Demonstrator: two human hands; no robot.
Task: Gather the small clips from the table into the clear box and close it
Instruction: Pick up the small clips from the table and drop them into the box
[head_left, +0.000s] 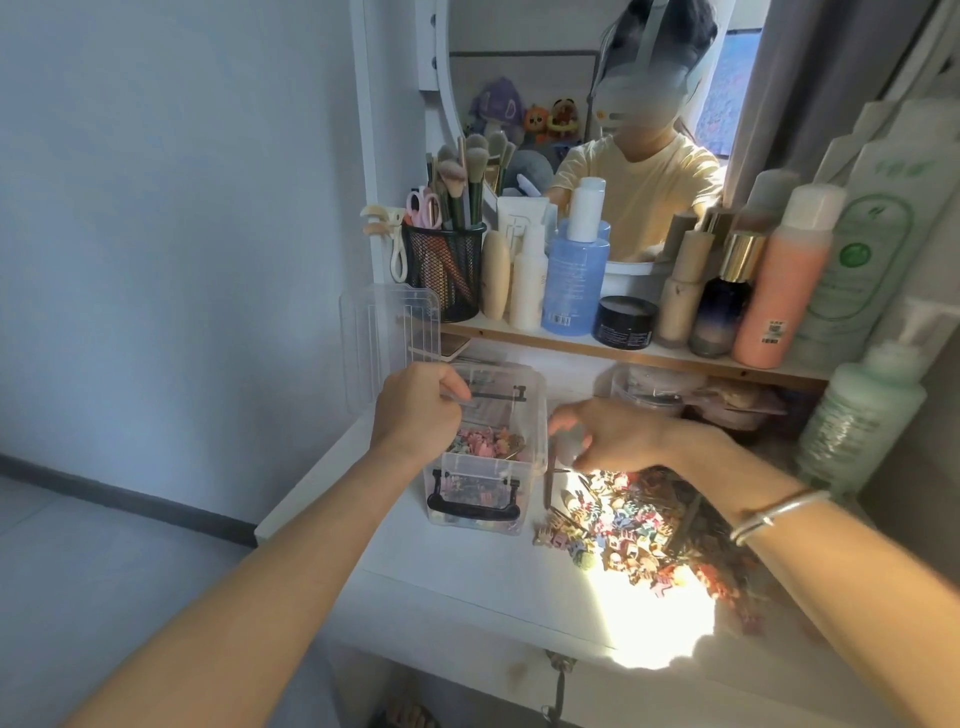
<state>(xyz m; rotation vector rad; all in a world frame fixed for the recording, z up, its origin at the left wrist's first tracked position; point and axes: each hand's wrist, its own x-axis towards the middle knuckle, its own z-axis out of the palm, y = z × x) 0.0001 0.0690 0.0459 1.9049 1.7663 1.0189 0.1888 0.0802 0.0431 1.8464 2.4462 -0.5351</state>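
Clear box (470, 466) rim held by curled grip of left hand (415, 411).

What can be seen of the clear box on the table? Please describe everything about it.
The clear box looks like transparent plastic, rectangular, standing upright on the white table. Its lid is open, raised at the back left. A black latch hangs on the front wall, and another sits at the back. Small colourful clips fill part of it. The left hand grips its left rim. A loose pile of more clips lies to its right.
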